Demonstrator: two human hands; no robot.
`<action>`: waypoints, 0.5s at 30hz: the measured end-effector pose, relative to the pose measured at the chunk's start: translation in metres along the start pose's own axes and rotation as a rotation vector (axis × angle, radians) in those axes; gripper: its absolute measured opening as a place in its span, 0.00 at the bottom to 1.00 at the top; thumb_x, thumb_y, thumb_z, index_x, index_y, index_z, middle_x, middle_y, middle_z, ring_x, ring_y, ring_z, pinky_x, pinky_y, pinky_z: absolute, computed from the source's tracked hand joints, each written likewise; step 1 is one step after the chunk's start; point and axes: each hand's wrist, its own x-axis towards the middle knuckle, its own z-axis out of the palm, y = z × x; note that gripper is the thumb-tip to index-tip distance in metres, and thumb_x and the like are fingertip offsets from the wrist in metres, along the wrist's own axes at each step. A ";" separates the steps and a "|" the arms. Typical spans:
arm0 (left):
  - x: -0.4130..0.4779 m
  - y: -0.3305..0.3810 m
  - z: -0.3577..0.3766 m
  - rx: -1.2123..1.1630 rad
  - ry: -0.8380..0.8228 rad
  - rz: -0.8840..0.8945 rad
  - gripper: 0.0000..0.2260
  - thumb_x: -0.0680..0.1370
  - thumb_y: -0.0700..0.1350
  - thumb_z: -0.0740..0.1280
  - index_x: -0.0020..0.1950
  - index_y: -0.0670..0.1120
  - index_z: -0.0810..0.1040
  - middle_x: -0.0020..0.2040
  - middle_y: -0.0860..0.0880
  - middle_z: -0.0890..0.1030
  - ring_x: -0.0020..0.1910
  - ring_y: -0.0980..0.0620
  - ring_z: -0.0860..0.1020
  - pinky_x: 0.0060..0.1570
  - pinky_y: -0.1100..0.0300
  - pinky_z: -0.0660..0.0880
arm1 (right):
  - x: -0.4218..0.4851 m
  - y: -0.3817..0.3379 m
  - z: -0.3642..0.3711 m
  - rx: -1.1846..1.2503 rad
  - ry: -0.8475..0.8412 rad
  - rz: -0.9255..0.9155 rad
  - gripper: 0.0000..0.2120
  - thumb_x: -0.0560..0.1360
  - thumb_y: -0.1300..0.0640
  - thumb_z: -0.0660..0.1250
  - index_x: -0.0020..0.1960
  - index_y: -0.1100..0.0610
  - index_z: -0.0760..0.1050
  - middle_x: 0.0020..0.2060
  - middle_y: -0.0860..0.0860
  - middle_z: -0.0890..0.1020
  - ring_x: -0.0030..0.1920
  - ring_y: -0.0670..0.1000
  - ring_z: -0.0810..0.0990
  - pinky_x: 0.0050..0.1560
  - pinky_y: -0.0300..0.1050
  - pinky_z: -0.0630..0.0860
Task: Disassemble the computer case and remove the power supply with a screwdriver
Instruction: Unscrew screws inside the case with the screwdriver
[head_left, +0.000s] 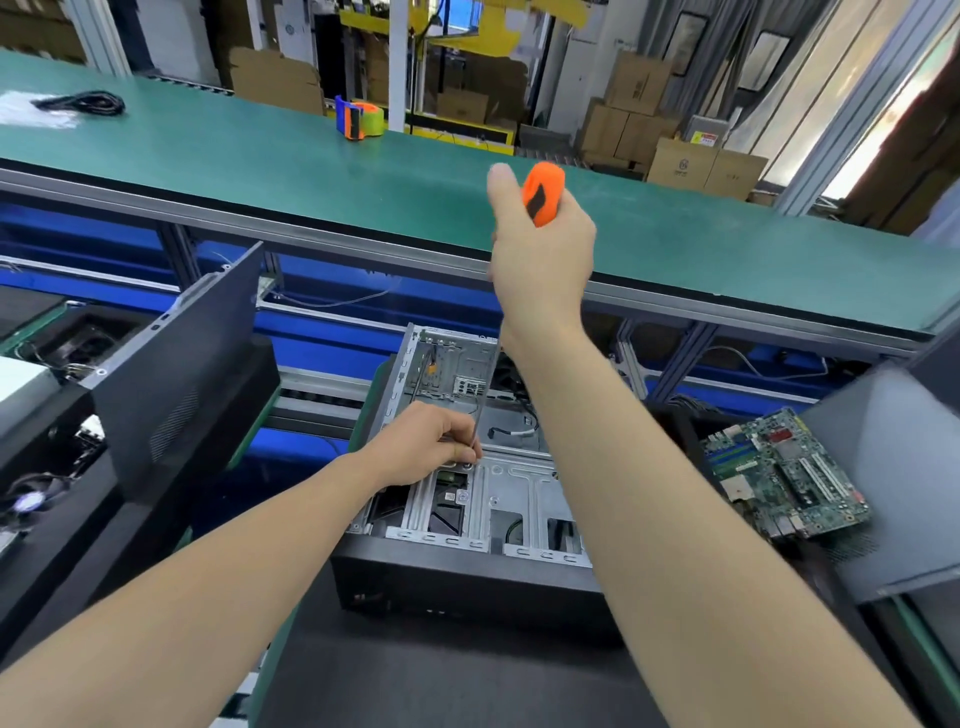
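Fingers: right hand (545, 260) around screwdriver (543, 200) handle, left hand (421, 447) pinch on shaft, inside computer case (519, 483).

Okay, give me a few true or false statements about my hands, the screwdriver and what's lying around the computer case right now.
1. The right hand grips the orange-handled screwdriver by its handle. True.
2. The left hand hangs empty. False: it pinches the screwdriver's shaft low over the open grey metal computer case.
3. The green circuit board lies to the right of the case. True.
4. The orange and blue tape dispenser sits inside the case. False: it stands on the green bench top beyond.
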 end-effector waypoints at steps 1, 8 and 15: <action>0.000 0.000 0.000 0.009 0.002 0.002 0.06 0.78 0.43 0.74 0.43 0.53 0.83 0.43 0.66 0.84 0.45 0.68 0.81 0.45 0.78 0.72 | -0.006 0.001 0.005 0.031 0.108 0.007 0.24 0.81 0.47 0.72 0.34 0.52 0.61 0.27 0.45 0.65 0.29 0.46 0.64 0.34 0.43 0.67; -0.002 -0.002 -0.002 -0.034 -0.022 0.009 0.03 0.78 0.45 0.74 0.45 0.53 0.84 0.45 0.65 0.84 0.47 0.67 0.82 0.47 0.77 0.72 | 0.001 -0.004 0.012 0.169 -0.012 0.074 0.26 0.76 0.62 0.71 0.32 0.50 0.56 0.29 0.49 0.58 0.31 0.52 0.55 0.31 0.46 0.56; -0.004 0.000 -0.005 -0.070 -0.060 0.019 0.06 0.78 0.46 0.74 0.50 0.59 0.85 0.46 0.61 0.85 0.49 0.63 0.83 0.54 0.68 0.79 | 0.022 -0.001 -0.009 0.256 -0.628 0.169 0.23 0.78 0.62 0.66 0.37 0.52 0.53 0.26 0.49 0.57 0.25 0.51 0.52 0.27 0.40 0.55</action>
